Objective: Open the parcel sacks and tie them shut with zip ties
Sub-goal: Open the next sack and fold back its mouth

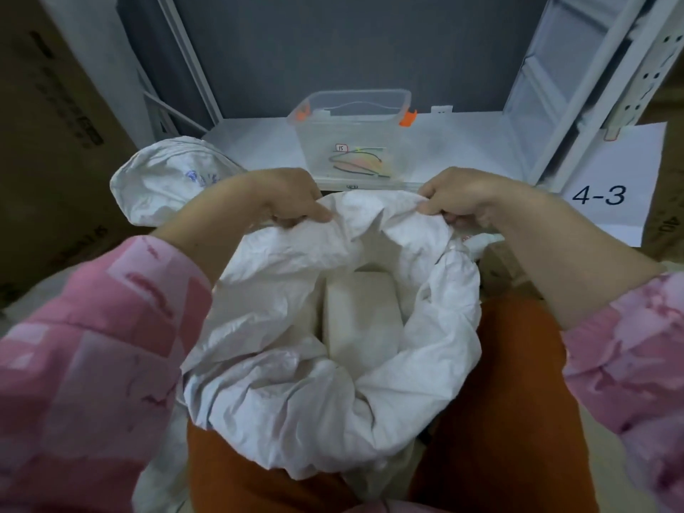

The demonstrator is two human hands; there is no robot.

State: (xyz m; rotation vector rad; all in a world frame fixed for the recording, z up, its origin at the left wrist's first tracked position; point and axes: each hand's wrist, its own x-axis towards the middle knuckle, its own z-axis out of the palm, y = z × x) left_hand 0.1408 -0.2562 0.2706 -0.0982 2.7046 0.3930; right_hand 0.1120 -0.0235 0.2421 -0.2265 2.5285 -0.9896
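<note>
A white woven parcel sack point(288, 409) stands open between my knees, its mouth rolled wide. Inside it lie pale wrapped parcels point(361, 316). My left hand point(281, 201) grips the far rim of the sack on the left, fingers curled over the fabric. My right hand point(459, 201) pinches the far rim on the right. Between them the rim is pulled up into a fold. Several zip ties point(361, 162), black and coloured, lie in a clear plastic box point(314, 105) on the shelf just beyond the sack.
A second white sack point(166, 179) bulges at the left behind my left hand. A white metal shelf point(259, 142) runs across the back, with rack uprights point(577, 87) at the right. A paper sign reading 4-3 point(599, 196) hangs at right. Cardboard boxes point(48, 124) stand at left.
</note>
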